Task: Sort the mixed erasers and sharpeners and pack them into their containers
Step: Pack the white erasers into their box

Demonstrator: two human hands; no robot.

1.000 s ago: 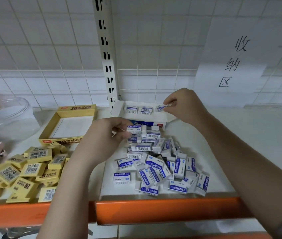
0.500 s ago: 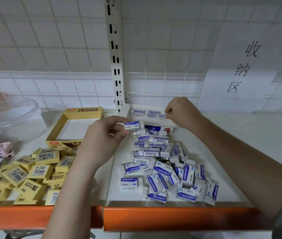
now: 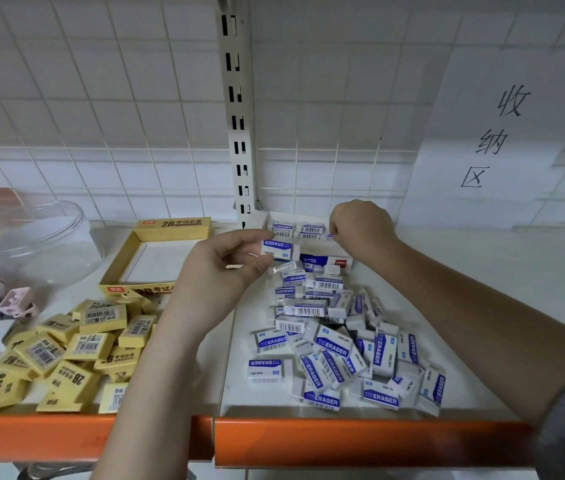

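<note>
Left hand (image 3: 225, 268) raised above the shelf (image 3: 447, 271) — thumb and fingers (image 3: 257, 237) pinch a white eraser (image 3: 279, 247) with a blue "ERASER" label, just in front of the white box (image 3: 326, 261). Right hand (image 3: 360, 226) at the box's right end, fingers curled down, pinching a small eraser (image 3: 329, 236) at the row already packed inside. Loose pile of white erasers (image 3: 340, 344) lies on the shelf in front of the box. To the left: open yellow box (image 3: 173, 227), yellow erasers (image 3: 66, 351) heaped before it, sharpeners (image 3: 14, 303) and a clear tub (image 3: 35, 237) at the far left.
</note>
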